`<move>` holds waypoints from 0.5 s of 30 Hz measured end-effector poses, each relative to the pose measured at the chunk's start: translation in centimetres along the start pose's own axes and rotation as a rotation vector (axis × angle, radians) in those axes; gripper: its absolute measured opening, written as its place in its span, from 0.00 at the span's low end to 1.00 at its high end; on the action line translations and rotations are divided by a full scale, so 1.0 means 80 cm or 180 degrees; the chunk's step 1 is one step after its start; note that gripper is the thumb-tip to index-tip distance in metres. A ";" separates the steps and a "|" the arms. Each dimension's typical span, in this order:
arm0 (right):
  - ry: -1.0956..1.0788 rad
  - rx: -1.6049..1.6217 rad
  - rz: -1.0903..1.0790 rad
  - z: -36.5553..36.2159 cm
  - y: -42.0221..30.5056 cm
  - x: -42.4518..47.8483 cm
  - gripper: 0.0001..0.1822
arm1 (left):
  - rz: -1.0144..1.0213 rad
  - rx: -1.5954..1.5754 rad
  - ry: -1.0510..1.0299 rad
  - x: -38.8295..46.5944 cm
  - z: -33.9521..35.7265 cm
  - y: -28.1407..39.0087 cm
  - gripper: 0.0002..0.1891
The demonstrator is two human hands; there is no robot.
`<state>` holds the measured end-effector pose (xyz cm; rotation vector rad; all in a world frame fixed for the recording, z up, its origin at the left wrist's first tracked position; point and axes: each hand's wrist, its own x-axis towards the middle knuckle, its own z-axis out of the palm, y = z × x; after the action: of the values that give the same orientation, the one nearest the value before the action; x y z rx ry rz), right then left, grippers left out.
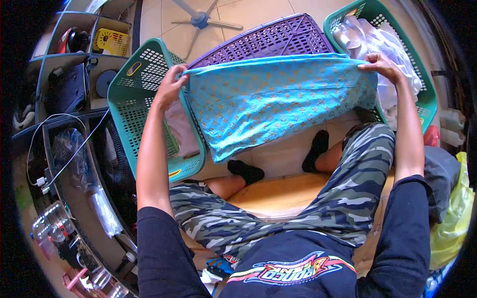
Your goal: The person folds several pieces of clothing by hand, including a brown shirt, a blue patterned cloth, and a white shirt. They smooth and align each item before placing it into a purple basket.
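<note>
A turquoise patterned cloth (275,100) with small gold motifs is stretched between my two hands. My left hand (171,83) pinches its upper left corner, above the inner rim of the left green basket. At the upper right corner my right hand (384,67) grips the fabric between thumb and fingers. The cloth's top edge runs nearly straight, while its lower part hangs in creases towards my feet. Behind it stands a purple plastic basket (268,37), partly hidden by the cloth.
At the left, a green perforated basket (128,93) holds folded pale pink fabric (182,130). Another green basket (428,97) at the right holds white cloths (369,37). Shelves (48,57) line the left side. A stand base (199,20) rests on the tiled floor behind the purple basket.
</note>
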<state>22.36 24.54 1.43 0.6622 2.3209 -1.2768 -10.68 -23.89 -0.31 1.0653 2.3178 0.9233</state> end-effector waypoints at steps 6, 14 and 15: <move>-0.0222 0.0450 0.0006 -0.011 0.032 0.015 0.05 | -0.1076 -0.1752 0.0040 -0.016 -0.018 0.013 0.08; 0.1140 0.0326 -0.0414 0.013 0.015 0.047 0.12 | -0.0937 -0.1118 0.0659 -0.010 -0.032 -0.031 0.08; 0.0902 0.0523 -0.0434 0.007 0.008 0.043 0.13 | -0.0961 -0.1061 0.0641 -0.011 -0.032 -0.035 0.08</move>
<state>20.00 25.06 -1.18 0.7952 2.5433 -1.5351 -13.07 -26.92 -0.47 0.4911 2.2852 1.2799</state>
